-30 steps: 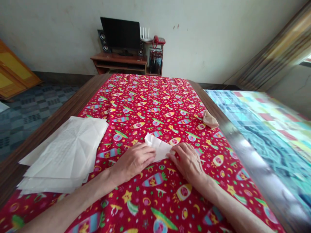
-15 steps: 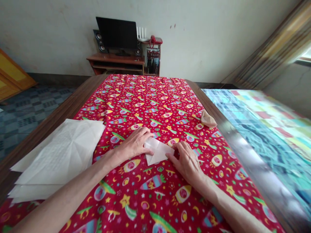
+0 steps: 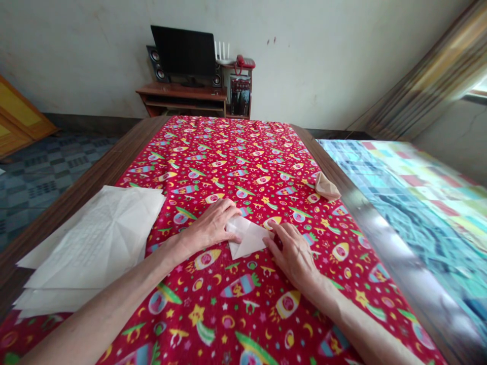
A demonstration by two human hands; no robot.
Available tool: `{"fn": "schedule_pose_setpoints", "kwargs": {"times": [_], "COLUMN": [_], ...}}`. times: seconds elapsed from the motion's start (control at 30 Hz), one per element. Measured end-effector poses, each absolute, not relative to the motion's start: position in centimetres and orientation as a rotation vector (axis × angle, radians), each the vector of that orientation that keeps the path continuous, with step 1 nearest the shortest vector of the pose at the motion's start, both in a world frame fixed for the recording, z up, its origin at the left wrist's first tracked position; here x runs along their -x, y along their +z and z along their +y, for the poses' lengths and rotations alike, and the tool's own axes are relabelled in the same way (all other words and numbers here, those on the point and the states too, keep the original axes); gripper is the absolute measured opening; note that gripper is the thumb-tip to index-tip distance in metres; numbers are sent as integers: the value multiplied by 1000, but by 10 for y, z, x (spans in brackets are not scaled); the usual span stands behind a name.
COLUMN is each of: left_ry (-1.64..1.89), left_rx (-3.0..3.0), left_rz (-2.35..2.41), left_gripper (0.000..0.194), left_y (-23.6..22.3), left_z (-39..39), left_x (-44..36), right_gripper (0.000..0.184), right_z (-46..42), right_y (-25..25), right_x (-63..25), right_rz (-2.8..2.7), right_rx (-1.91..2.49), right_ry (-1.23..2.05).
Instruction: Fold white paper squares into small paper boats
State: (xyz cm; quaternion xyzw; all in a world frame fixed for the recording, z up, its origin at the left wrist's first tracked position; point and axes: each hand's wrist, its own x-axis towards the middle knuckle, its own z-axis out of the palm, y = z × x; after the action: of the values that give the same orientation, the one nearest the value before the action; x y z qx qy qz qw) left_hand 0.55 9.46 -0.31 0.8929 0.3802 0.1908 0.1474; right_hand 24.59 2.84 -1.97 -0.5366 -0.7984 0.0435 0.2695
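Two hands work at a small folded paper (image 3: 251, 242) on the red patterned cloth (image 3: 198, 314).

Against a second ago, the left hand (image 3: 210, 224) has shifted to the paper's far-left side, so the near point and a slanting overlapped flap now show; half a second ago the paper lay much the same, which suggests it is being steadied while the fold is worked. The left hand is curved and spread, its thumb lying on the paper; the right hand (image 3: 296, 252) has its thumb and forefinger at the paper's right corner. I cannot tell whether either one truly grips. Left of the paper lies a pile of creased sheets (image 3: 95, 235); beyond it to the right sits a beige folded thing (image 3: 327, 187).
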Motion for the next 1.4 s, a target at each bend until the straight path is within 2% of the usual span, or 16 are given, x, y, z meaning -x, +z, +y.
{"fn": "schedule_pose_setpoints", "kwargs": {"times": [0.2,0.47,0.67,0.83,1.4], "left_ry": [567,583,591,564,601], "left_rx": [-2577,-2554,-2550,-2567,-2516], "left_rz": [1106,1088,1097,1072,1082], "left_gripper": [59,55,50,60,49], "left_y": [-7,-7,-6,-5,-7], "left_z": [94,94,93,94,96], "left_x": [-4,-4,-5,-6,-7], "right_gripper": [19,8,7,10,9], "right_z": [27,27,28,26,27], "right_y": [-15,-16,-17,-13,-17], "right_x": [-244,-245,-245,-244,-244], "right_rz": [-2172,-2164,-2145,-2166,-2105], "right_rx": [1467,1435,1390,1357,1362], "right_ry": [133,134,144,213,248]}}
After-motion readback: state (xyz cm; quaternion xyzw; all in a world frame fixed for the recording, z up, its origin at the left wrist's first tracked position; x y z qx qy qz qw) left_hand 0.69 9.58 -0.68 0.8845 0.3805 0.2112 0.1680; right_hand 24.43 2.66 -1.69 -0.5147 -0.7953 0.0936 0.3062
